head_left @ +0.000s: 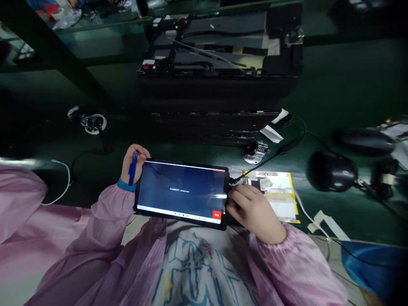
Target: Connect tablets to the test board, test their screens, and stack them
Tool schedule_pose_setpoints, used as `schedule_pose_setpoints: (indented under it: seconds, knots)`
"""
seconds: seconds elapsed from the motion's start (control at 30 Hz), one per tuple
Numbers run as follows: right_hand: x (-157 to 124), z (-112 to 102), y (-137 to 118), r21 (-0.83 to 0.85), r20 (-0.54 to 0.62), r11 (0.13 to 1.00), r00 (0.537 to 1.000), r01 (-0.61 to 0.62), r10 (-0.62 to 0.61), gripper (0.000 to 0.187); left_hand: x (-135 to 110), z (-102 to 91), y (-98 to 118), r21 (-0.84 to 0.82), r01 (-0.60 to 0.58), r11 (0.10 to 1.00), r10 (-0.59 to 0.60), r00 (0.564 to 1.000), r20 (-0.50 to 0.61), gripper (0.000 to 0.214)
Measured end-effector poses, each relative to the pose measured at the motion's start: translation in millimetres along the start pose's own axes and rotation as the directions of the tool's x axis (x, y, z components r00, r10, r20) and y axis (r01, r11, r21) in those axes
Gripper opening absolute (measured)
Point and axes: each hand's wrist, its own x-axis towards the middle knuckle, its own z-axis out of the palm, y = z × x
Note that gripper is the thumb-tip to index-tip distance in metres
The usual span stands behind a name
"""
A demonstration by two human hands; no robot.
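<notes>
A tablet [181, 197] with a dark blue lit screen and a red square in its lower right corner is held nearly level in front of my body. My left hand [133, 163] grips its left edge, with a blue pen [133, 168] also tucked in that hand. At the right edge, the curled fingers of my right hand [250, 208] close on the tablet's side; their tips are partly hidden. Just above them, a black cable [258, 166] meets the tablet's upper right side. The small text on the screen is too small to read.
Beyond the tablet stands a stack of black devices [213, 93]. Metal clamp-like fittings [255, 151] [92, 122] are on the dark bench. A yellow-edged packet [282, 195] lies by my right hand, a black rounded object [333, 171] farther right. A pink sleeve [19, 204] shows at left.
</notes>
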Motion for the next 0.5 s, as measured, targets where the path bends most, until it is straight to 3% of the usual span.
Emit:
schedule_pose_setpoints:
  seconds: [0.17,0.27,0.33,0.43,0.5]
  knots:
    - [-10.4,-14.8,11.4,0.097,-0.046,0.99,0.994,-0.098,0.103,0.012,2.7,-3.3,-2.7,0.009,0.008,1.0,-0.008,1.0,-0.008,0.047]
    - [-7.2,-18.7,25.8,-0.074,-0.085,0.978,0.978,-0.196,0.19,0.012,3.4,-3.6,-3.4,0.011,0.004,1.0,-0.004,1.0,-0.008,0.048]
    - [0.2,-16.6,37.2,-0.202,0.018,0.956,0.975,-0.212,0.22,0.017,3.9,-4.0,-3.7,0.015,-0.001,1.0,0.001,1.0,-0.012,0.049]
    - [11.4,-11.2,50.9,-0.242,0.272,0.956,0.934,-0.165,0.23,0.02,4.7,-5.5,-4.9,0.015,-0.01,1.0,0.01,1.0,-0.012,0.05]
    - [14.4,-10.2,54.9,-0.214,0.31,0.955,0.912,-0.207,0.268,0.02,5.1,-6.7,-5.9,0.014,-0.011,1.0,0.011,1.0,-0.009,0.049]
